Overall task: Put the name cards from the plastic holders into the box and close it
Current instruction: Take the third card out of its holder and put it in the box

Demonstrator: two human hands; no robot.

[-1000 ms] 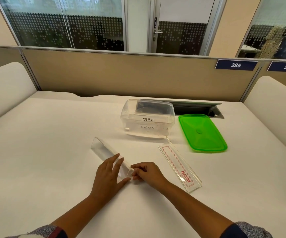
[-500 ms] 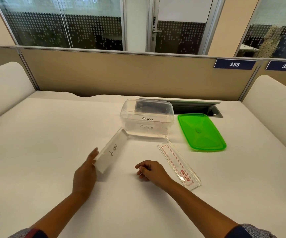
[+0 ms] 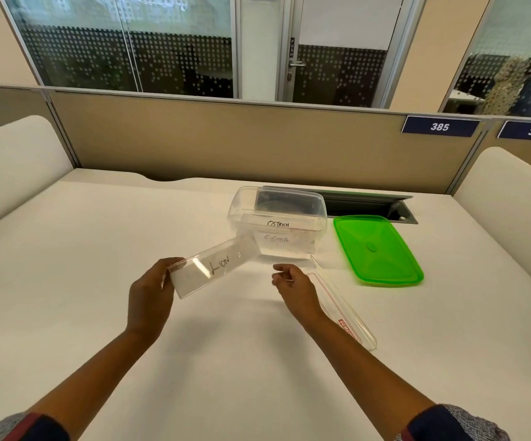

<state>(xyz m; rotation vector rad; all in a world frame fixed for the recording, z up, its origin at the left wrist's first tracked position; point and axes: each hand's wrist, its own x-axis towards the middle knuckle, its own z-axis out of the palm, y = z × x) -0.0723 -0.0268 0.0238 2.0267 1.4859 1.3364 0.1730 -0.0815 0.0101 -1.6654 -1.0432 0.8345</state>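
Holding one clear plastic holder (image 3: 213, 272) with its "LION" name card (image 3: 221, 266) above the counter (image 3: 66, 249), just before the box (image 3: 276, 222).
The left hand (image 3: 151, 300) has its grip closed around the holder's near end; the right hand (image 3: 297, 289) hovers, fingers loosely curled, holding nothing. A second holder (image 3: 343, 303) lies flat beside it. Two cards show inside the box; one green lid (image 3: 377, 249) lies to its right.

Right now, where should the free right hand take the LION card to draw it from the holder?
Pinch the LION card at the holder's far open end near the box, coming from the right; the left hand grips the near end, so probably only that end is free.
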